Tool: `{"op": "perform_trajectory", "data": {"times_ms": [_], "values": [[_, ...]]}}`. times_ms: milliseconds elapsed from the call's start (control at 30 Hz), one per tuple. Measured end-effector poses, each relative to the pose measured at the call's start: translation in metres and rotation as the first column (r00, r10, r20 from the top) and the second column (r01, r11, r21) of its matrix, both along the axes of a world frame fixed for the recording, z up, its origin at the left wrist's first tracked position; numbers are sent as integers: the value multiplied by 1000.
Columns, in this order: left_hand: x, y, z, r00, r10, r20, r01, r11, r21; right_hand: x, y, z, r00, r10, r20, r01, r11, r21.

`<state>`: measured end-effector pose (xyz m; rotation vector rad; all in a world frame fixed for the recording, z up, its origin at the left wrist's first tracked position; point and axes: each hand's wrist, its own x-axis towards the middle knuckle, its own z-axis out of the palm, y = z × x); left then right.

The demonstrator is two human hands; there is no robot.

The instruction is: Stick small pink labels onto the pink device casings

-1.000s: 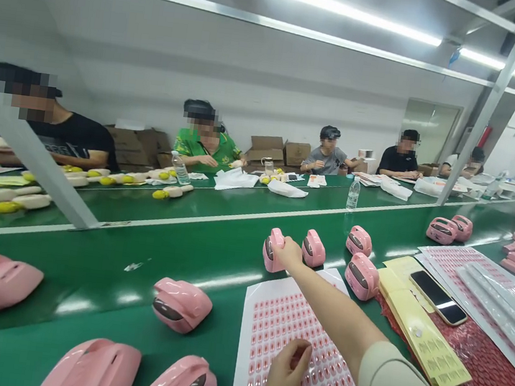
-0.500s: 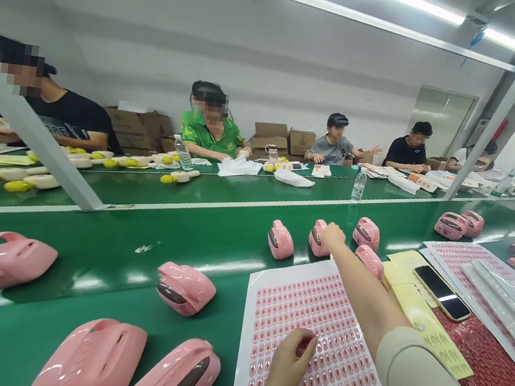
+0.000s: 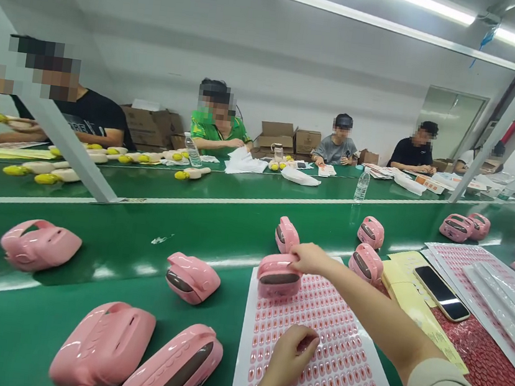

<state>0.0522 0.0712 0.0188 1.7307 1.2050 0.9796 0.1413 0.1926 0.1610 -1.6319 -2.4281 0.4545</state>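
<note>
My right hand [image 3: 314,259] grips one end of a pink plastic housing [image 3: 279,277], rounded, with a handle and a dark oval window. It is held over the far end of a white sheet of stickers [image 3: 243,341] covered in rows of small pink ovals with red centres. Low over that same sheet, my left hand [image 3: 290,355] has thumb and fingers pinched together; anything between them is too small to make out. Another pink housing [image 3: 287,234] stands just behind the held one. To the left sits a further housing [image 3: 193,279] with its dark window facing forward.
Two larger pink housings [image 3: 102,346] [image 3: 173,367] lie at the near left on the green work surface. A phone [image 3: 441,292] rests on yellow paper [image 3: 410,268] at the right, beside more sticker sheets [image 3: 454,250]. Several co-workers sit across the green conveyor [image 3: 230,224].
My right hand has lifted a pink housing from the conveyor and brought it left and nearer, over the sheet. My left hand stays pinched in nearly the same place. The view has shifted slightly.
</note>
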Motion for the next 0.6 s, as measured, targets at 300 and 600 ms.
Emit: {"op": "perform_trajectory", "data": {"times_ms": [300, 600], "values": [[-3, -3, 1, 1000, -19, 17, 19, 1000, 3, 46, 20, 3, 973, -140, -183, 150, 988, 39], [-6, -2, 0, 998, -47, -50, 48, 999, 6, 201, 68, -3, 575, -786, -225, 808, 589, 8]]}}
